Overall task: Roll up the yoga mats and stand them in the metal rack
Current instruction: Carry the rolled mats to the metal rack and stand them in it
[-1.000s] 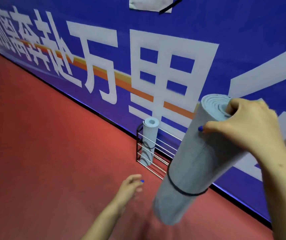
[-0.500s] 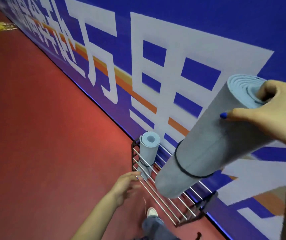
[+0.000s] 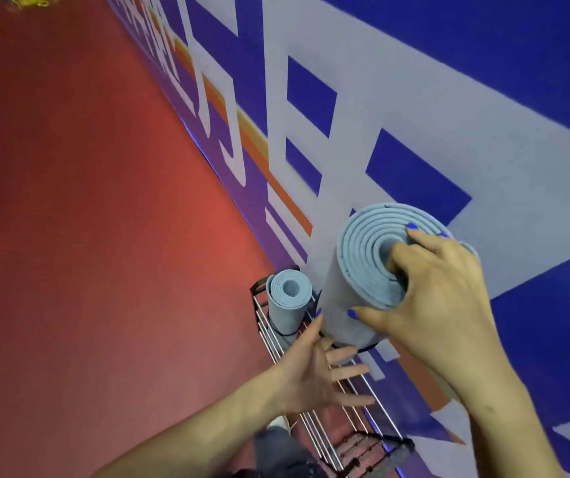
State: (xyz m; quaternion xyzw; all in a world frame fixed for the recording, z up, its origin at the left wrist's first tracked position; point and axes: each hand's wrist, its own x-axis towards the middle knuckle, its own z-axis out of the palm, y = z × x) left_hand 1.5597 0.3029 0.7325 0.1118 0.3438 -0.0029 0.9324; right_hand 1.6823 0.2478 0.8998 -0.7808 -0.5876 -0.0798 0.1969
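Right hand grips the top end of the rolled mat, thumb in its core, to steer it upright above the metal rack beside the stored mat, while the left hand, fingers spread, steadies its lower side.

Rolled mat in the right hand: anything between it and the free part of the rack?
Nothing visible blocks it. The rolled mat, gripped at its top by the right hand, hangs over the metal rack beside the standing mat. The left hand is open at its lower side.
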